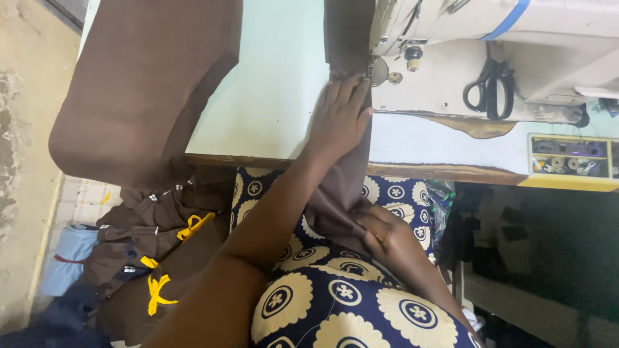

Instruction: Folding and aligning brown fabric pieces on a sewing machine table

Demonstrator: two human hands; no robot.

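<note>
Fingers of left hand [340, 116] press brown fabric [345, 187]; right hand [380, 231] grips it

Brown fabric strip [348, 174], draped off table edge

One sewing machine [490, 26], one pair of black scissors [491, 87], three yellow ribbon ties [158, 287], one small parts tray [570, 158].

Matt brown cloth [348, 187] lies on a smooth pale tabletop [277, 96] beside the glossy sewing machine [516, 26].
</note>
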